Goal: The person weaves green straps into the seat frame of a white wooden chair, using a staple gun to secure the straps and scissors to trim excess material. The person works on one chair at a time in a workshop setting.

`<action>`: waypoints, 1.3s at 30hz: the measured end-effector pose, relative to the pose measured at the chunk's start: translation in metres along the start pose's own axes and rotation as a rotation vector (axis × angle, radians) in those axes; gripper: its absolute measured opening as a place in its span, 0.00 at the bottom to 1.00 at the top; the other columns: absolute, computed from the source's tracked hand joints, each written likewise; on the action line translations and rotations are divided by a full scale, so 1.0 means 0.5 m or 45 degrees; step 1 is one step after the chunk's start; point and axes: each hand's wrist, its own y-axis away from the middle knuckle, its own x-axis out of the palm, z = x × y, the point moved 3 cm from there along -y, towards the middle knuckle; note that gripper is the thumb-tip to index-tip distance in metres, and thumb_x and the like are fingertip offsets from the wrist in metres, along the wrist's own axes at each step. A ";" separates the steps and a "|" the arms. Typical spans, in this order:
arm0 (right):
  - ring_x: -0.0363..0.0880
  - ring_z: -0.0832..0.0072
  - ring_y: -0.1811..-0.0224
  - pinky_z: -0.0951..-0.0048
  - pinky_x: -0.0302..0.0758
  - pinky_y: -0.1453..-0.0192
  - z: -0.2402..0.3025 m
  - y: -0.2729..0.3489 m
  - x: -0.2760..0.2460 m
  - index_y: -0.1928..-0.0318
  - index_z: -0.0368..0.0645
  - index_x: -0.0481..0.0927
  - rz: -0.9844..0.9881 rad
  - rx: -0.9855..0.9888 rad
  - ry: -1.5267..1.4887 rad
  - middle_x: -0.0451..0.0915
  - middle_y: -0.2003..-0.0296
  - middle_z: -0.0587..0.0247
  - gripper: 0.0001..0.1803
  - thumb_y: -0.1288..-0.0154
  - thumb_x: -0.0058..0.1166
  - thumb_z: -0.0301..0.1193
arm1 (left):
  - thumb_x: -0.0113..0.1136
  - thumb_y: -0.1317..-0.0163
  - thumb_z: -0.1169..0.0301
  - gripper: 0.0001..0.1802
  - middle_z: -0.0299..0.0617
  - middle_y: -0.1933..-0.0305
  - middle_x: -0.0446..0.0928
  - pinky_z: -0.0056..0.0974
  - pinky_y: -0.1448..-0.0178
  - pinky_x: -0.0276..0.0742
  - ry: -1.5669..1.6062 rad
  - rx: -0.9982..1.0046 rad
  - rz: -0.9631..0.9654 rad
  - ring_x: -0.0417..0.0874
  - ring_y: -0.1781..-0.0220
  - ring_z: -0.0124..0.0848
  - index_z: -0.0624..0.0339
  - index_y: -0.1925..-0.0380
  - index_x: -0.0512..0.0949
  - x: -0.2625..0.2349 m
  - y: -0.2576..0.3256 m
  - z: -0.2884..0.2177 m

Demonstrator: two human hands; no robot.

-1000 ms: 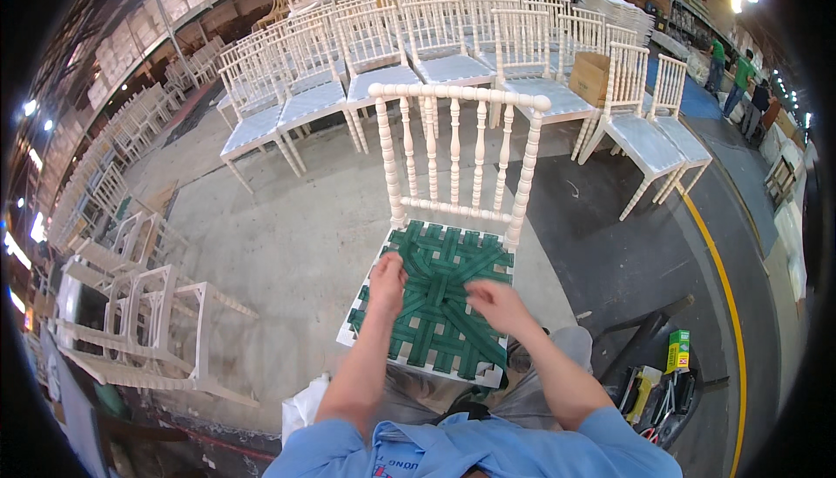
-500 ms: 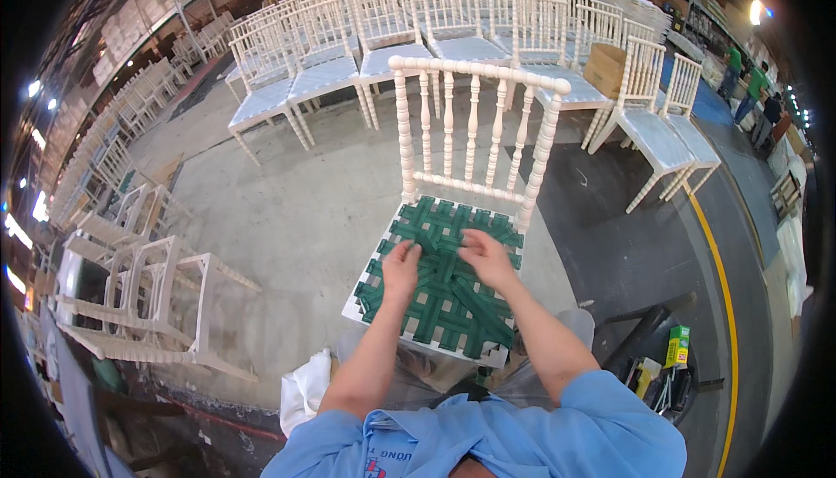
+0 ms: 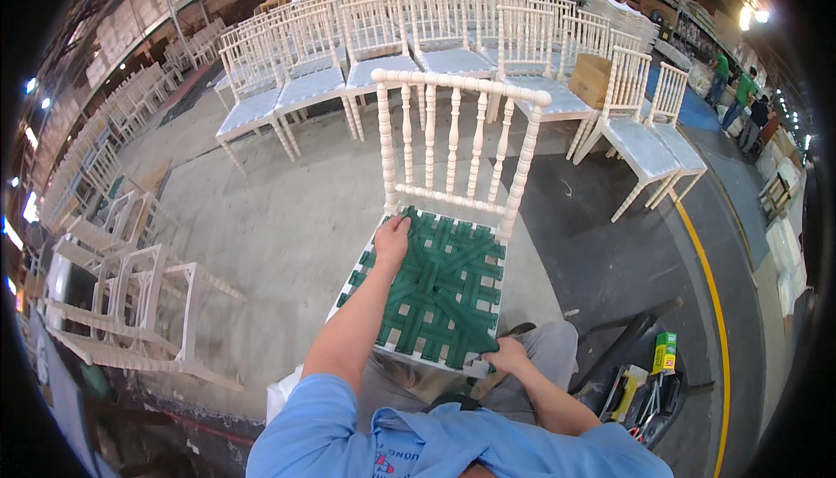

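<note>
Right hand (image 3: 503, 358) partly behind webbing (image 3: 440, 291)

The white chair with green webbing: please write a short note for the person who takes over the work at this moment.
Left hand: flat on the green webbing, near the back left corner of the seat.
Right hand: at the front right corner of the seat, pinching the webbing end at the frame edge.
The white chair stands upright, facing you, close to your knees.
Done: the seat looks fully woven with crossed green straps.
Left: I judge the front right strap end is not yet fastened; check it.
Tools lie in a tray on the floor to your right.
</note>
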 end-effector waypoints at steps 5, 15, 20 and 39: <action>0.81 0.69 0.67 0.67 0.77 0.55 0.009 0.073 -0.039 0.73 0.37 0.82 -0.233 -0.606 -1.145 0.84 0.71 0.63 0.12 0.32 0.62 0.29 | 0.63 0.29 0.65 0.14 0.29 0.71 0.77 0.32 0.67 0.65 -0.037 -0.069 0.070 0.70 0.72 0.21 0.65 0.54 0.86 0.029 -0.036 0.028; 0.73 0.80 0.80 0.74 0.67 0.80 0.020 0.092 -0.032 0.50 0.33 0.80 0.414 0.066 -1.352 0.86 0.69 0.57 0.19 0.29 0.64 0.37 | 0.65 0.32 0.62 0.17 0.35 0.68 0.81 0.35 0.69 0.70 0.188 -0.458 -0.033 0.76 0.72 0.26 0.63 0.51 0.86 0.039 -0.011 0.082; 0.69 0.80 0.83 0.74 0.65 0.81 0.020 0.052 0.048 0.49 0.33 0.82 0.780 0.038 -0.802 0.85 0.70 0.61 0.25 0.32 0.67 0.44 | 0.61 0.27 0.59 0.18 0.32 0.60 0.81 0.35 0.61 0.74 0.210 -0.418 0.061 0.77 0.66 0.27 0.56 0.43 0.80 0.000 -0.048 0.051; 0.81 0.75 0.68 0.69 0.76 0.71 -0.005 0.147 -0.075 0.55 0.40 0.86 0.749 0.260 -0.947 0.83 0.68 0.66 0.15 0.29 0.59 0.39 | 0.63 0.30 0.61 0.18 0.32 0.61 0.81 0.34 0.69 0.77 0.217 -0.588 0.020 0.79 0.66 0.27 0.56 0.45 0.82 0.018 -0.012 0.096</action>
